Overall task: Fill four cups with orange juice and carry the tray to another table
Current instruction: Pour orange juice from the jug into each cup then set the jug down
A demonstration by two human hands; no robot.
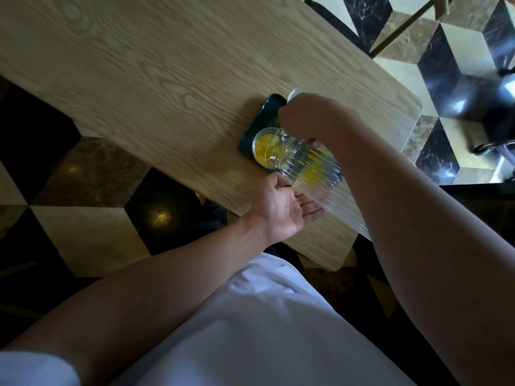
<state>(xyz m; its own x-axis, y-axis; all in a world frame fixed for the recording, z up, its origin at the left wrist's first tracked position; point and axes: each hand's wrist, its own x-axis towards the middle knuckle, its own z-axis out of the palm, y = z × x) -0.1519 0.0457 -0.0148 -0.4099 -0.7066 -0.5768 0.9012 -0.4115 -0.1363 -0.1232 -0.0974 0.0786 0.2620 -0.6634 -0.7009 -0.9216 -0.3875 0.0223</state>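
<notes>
Juice going from a tipped jug into a cup on the tray.

The right hand (309,118) comes in from above with the forearm raised across the table (139,65), fingers curled round the top of the ribbed glass jug (312,168), which is tilted well over, mouth down and left over the cup (263,146). The left hand (281,207) reaches in from below, palm up and fingers straight, flat under the jug's base, cradling it rather than gripping. The cup holds orange juice and stands on the near end of the dark green tray (264,112), which lies near the table's near edge. Another clear rim shows behind the right hand; the hand hides the rest.
</notes>
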